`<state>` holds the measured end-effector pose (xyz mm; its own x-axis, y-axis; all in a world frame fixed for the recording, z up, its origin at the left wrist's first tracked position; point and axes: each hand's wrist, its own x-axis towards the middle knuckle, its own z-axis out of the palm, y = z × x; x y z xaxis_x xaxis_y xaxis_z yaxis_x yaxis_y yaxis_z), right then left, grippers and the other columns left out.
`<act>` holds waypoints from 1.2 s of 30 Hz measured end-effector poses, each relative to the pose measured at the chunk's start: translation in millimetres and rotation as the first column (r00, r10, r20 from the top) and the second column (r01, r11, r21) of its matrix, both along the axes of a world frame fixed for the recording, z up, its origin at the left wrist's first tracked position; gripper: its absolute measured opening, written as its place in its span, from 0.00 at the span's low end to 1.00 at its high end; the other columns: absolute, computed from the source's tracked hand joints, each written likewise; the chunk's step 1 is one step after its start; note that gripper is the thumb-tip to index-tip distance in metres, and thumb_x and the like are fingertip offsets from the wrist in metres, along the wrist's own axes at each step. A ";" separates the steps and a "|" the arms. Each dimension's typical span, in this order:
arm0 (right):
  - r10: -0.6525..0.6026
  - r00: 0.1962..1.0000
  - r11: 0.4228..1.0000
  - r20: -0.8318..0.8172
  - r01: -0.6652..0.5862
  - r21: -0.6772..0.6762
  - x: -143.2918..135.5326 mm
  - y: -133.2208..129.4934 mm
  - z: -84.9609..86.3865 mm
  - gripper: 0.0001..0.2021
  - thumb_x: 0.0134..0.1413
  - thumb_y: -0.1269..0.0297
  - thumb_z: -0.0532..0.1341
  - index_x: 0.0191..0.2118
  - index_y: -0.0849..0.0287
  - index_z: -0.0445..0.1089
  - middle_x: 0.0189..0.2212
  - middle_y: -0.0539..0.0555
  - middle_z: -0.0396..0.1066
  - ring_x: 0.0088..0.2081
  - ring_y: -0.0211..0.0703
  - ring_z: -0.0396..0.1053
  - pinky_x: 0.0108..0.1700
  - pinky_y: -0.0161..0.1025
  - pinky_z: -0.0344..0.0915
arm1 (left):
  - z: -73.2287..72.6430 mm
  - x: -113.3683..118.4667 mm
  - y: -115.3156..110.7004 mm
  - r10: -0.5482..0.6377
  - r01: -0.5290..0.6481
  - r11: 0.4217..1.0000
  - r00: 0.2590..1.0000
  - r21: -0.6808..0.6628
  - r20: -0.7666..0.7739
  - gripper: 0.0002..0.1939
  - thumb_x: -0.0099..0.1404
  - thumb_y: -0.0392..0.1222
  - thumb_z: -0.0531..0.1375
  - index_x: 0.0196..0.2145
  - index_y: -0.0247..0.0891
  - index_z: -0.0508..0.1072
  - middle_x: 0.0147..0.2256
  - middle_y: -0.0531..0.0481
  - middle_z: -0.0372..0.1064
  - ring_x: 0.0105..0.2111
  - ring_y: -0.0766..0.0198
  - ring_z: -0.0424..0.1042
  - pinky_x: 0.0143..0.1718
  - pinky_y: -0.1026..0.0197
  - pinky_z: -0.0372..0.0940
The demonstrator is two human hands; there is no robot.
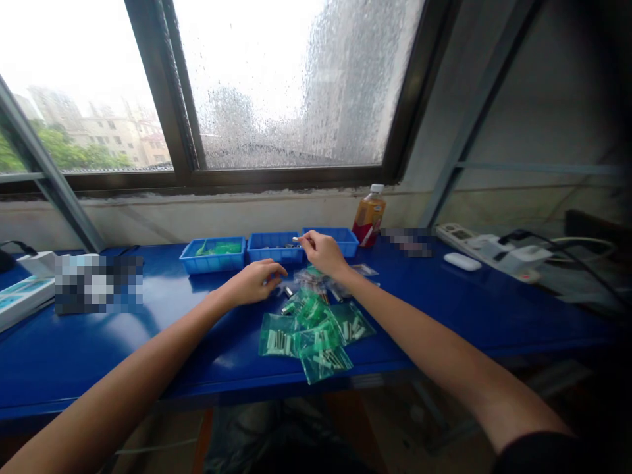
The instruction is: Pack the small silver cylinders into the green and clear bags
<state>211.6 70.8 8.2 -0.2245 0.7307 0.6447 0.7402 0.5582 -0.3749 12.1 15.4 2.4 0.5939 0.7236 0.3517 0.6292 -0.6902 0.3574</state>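
Observation:
My right hand (323,251) is over the middle blue bin (261,253), its thumb and fingers closed on a small silvery metal pin (295,239). Loosely curled, my left hand (254,282) hovers low over the table, thumb apart from the fingers and nothing visible between them. Just right of it are a few loose small metal pieces (288,292). In front of both hands lies a pile of green-tinted clear plastic bags (316,309) holding several small metal and whitish pins. Small metal parts are in the middle bin, partly hidden by my right hand.
A left blue bin (212,263) holds green plastic bags, and a right blue bin (348,247) stands beside a drink bottle (369,217). A white oval case (462,262) and power strips (486,250) lie on the right of the blue table (207,349). A window rises behind.

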 end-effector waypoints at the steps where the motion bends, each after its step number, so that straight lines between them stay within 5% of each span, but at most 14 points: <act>1: -0.036 0.999 0.999 -0.007 0.036 -0.006 5.3 5.4 -1.1 0.15 0.58 0.56 0.51 0.33 0.60 0.69 0.26 0.54 0.72 0.26 0.39 0.66 0.28 0.33 0.54 | 0.8 0.6 -2.5 -0.043 0.044 0.999 0.998 0.018 -0.047 0.13 0.60 0.36 0.52 0.42 0.36 0.71 0.38 0.47 0.68 0.33 0.65 0.68 0.36 0.63 0.63; 6: -0.104 0.995 0.995 -0.013 0.104 0.001 17.2 21.5 -7.6 0.13 0.57 0.57 0.53 0.34 0.60 0.69 0.28 0.55 0.73 0.27 0.41 0.68 0.28 0.34 0.55 | 3.0 3.0 -8.7 -0.131 0.129 0.991 0.979 -0.023 -0.157 0.10 0.60 0.35 0.54 0.39 0.38 0.70 0.38 0.48 0.66 0.34 0.66 0.67 0.37 0.64 0.62; 24: -0.103 0.993 0.995 0.065 0.102 0.019 5.2 20.4 -8.1 0.17 0.58 0.52 0.50 0.36 0.58 0.69 0.27 0.53 0.72 0.27 0.40 0.67 0.28 0.34 0.53 | -1.7 2.0 -6.7 -0.051 0.054 0.999 0.974 0.008 -0.221 0.08 0.63 0.41 0.52 0.38 0.37 0.68 0.37 0.48 0.64 0.35 0.64 0.67 0.36 0.64 0.62; 31: 0.070 0.989 0.997 0.127 -0.065 -0.040 0.5 -4.5 2.2 0.16 0.59 0.55 0.49 0.36 0.59 0.69 0.24 0.52 0.69 0.26 0.38 0.64 0.28 0.34 0.52 | -3.0 -3.5 1.4 0.205 -0.191 0.978 0.959 0.087 -0.196 0.11 0.65 0.44 0.48 0.36 0.38 0.67 0.36 0.46 0.70 0.35 0.58 0.69 0.34 0.59 0.60; 36: 0.266 0.904 0.964 0.335 -0.254 -0.079 -12.8 -40.8 15.2 0.12 0.54 0.58 0.57 0.41 0.57 0.68 0.30 0.52 0.70 0.29 0.38 0.64 0.30 0.34 0.54 | 1.1 -5.3 7.8 0.211 -0.208 0.976 0.977 0.071 -0.038 0.14 0.67 0.42 0.44 0.30 0.36 0.65 0.29 0.47 0.68 0.30 0.62 0.67 0.31 0.61 0.59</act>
